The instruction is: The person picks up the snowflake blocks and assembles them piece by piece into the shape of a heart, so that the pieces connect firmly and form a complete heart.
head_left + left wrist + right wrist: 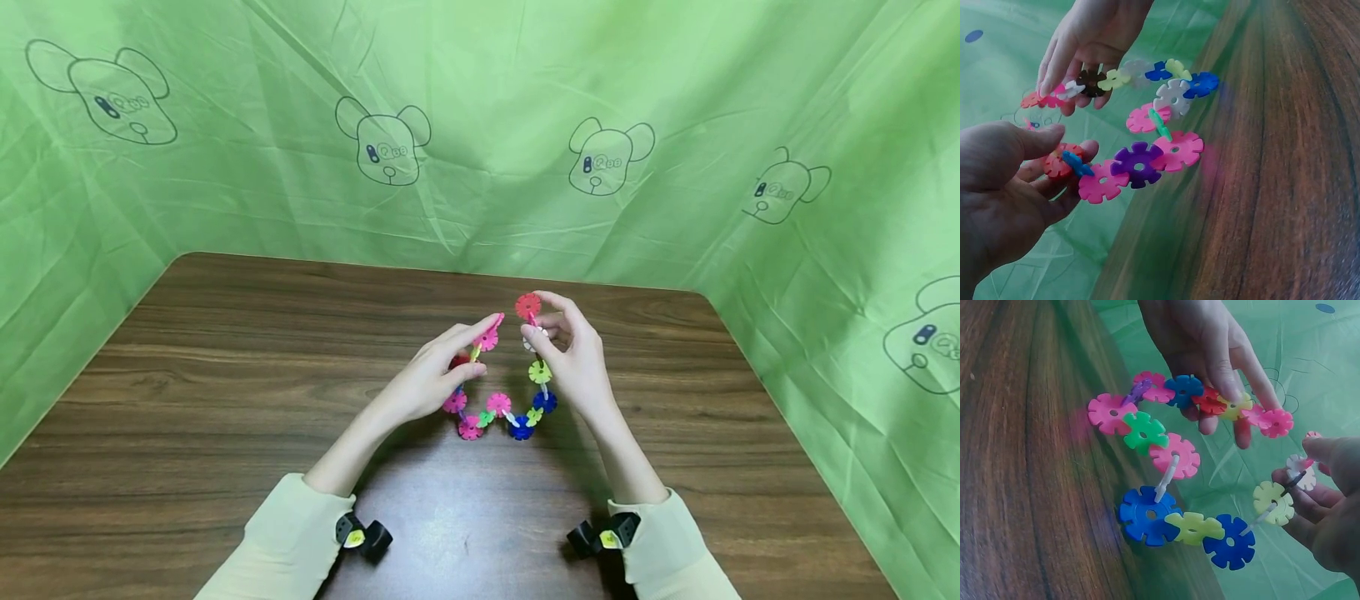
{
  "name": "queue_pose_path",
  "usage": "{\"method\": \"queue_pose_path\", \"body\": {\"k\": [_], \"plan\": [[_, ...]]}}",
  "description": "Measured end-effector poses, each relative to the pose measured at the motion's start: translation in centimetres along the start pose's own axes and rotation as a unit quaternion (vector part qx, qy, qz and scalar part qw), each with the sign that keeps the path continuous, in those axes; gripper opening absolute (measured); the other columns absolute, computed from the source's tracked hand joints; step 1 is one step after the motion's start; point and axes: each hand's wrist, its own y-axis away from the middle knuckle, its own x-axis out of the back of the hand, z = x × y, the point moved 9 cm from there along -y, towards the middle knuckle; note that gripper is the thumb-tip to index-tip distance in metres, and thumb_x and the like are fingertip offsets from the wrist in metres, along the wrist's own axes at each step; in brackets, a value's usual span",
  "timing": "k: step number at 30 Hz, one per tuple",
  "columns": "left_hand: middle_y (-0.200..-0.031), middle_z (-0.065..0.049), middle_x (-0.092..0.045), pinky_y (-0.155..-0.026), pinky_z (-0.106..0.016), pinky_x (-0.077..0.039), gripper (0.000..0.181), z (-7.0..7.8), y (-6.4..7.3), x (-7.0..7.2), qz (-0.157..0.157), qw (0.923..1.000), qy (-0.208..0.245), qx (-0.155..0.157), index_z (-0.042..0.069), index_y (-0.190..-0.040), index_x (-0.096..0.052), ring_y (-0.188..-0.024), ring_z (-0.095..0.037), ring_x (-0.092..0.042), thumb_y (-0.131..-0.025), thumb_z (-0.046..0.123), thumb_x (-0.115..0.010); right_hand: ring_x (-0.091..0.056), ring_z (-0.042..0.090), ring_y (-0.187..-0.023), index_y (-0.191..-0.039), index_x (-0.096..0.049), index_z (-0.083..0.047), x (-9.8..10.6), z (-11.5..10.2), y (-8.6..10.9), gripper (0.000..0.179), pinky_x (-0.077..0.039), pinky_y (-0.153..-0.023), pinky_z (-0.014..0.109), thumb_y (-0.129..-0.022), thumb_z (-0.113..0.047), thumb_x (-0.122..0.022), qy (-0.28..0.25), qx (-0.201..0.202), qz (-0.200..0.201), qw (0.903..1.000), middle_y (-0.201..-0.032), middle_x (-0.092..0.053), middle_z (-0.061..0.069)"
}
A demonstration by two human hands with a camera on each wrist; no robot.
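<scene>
A chain of slotted plastic snowflake discs (498, 405) hangs in a U between my hands, in pink, blue, green, yellow, white, purple and red. My left hand (426, 377) pinches its left arm, thumb and fingers round a red disc (1063, 160) and a yellow disc (1235, 407). That end finishes in pink discs (1277, 423) by the fingertips. My right hand (576, 358) grips the other arm around a white disc (1301, 472). Above its thumb stands a red end disc (528, 305). The two ends face each other, apart, and my fingers hide parts of both.
A brown wood-grain table (225, 400) lies below the hands. Green cloth (480, 208) with printed bear-like heads rises behind it and along both sides. Black wrist devices (365, 536) sit at the cuffs of the light sleeves (288, 525).
</scene>
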Motion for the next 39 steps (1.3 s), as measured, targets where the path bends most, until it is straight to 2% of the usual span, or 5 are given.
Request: {"method": "queue_pose_path", "body": {"k": [9, 15, 24, 34, 39], "plan": [[-0.155, 0.0, -0.054, -0.118, -0.044, -0.043, 0.059, 0.8, -0.1, 0.5, 0.028, 0.9988, 0.003, -0.042, 0.029, -0.156, -0.044, -0.14, -0.017, -0.054, -0.102, 0.015, -0.063, -0.071, 0.019, -0.079, -0.143, -0.059, -0.029, -0.1, -1.2, 0.3, 0.047, -0.051, -0.062, 0.025, -0.098, -0.025, -0.071, 0.055, 0.043, 0.002, 0.9975, -0.096, -0.076, 0.007], [-0.159, 0.0, -0.049, -0.122, -0.042, -0.039, 0.056, 1.3, -0.1, 0.6, 0.038, 0.9969, -0.009, -0.068, 0.024, -0.155, -0.047, -0.145, -0.019, -0.049, -0.102, 0.013, -0.062, -0.072, 0.018, -0.079, -0.142, -0.061, -0.031, 0.1, -1.5, 0.2, 0.048, -0.053, -0.063, 0.023, -0.096, -0.024, -0.074, 0.051, 0.056, 0.004, 0.9971, -0.101, -0.077, 0.007], [-0.158, 0.0, -0.051, -0.119, -0.04, -0.042, 0.056, 2.2, 0.2, 1.3, 0.081, 0.9899, -0.031, -0.113, 0.02, -0.152, -0.052, -0.145, -0.019, -0.05, -0.099, 0.009, -0.066, -0.072, 0.012, -0.08, -0.141, -0.062, -0.027, 0.2, -2.4, 0.3, 0.05, -0.058, -0.071, 0.02, -0.094, -0.017, -0.076, 0.026, 0.094, 0.0, 0.9952, -0.106, -0.075, 0.01], [-0.157, 0.003, -0.052, -0.114, -0.041, -0.047, 0.056, 2.4, 0.3, 1.5, 0.09, 0.9893, -0.028, -0.111, 0.021, -0.152, -0.051, -0.141, -0.017, -0.054, -0.099, 0.012, -0.066, -0.073, 0.012, -0.087, -0.139, -0.065, -0.024, 0.2, -2.6, 0.4, 0.051, -0.06, -0.084, 0.022, -0.091, -0.012, -0.078, 0.013, 0.114, -0.001, 0.9933, -0.109, -0.074, 0.008], [-0.156, 0.004, -0.053, -0.101, -0.045, -0.052, 0.055, 2.2, 0.3, 1.5, 0.089, 0.9904, -0.021, -0.103, 0.023, -0.152, -0.051, -0.116, -0.016, -0.062, -0.1, 0.013, -0.065, -0.073, 0.012, -0.087, -0.139, -0.066, -0.021, 0.1, -2.8, 0.4, 0.051, -0.061, -0.085, 0.024, -0.091, -0.011, -0.078, 0.015, 0.126, -0.003, 0.992, -0.106, -0.074, 0.008]]}}
